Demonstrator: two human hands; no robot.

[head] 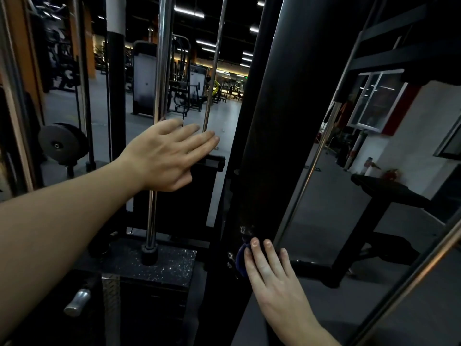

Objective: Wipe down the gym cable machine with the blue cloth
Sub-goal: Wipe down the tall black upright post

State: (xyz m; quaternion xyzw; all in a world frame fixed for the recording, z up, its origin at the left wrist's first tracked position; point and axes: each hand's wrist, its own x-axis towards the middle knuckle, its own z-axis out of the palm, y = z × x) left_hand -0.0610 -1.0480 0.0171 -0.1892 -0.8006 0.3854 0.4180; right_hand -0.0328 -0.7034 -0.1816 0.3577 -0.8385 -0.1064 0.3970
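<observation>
Dim gym hall is stretching out behind a cable machine (287, 96), with two bare hands reaching toward it.
Blue cloth (241, 261) is sitting low on the machine's black upright (252, 196), mostly hidden under the right hand (274, 278), whose straight, close-set fingers are pressing it flat against the metal. Left hand (164, 153) is hovering higher up, fingers straight and slightly spread, holding nothing, in front of two chrome guide rods (163, 58). One rod is running down into the speckled weight stack (159, 268); a padded bench (384, 191) is standing off right.

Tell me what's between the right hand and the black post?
The blue cloth, pressed under the right hand against the black post, in the head view.
</observation>
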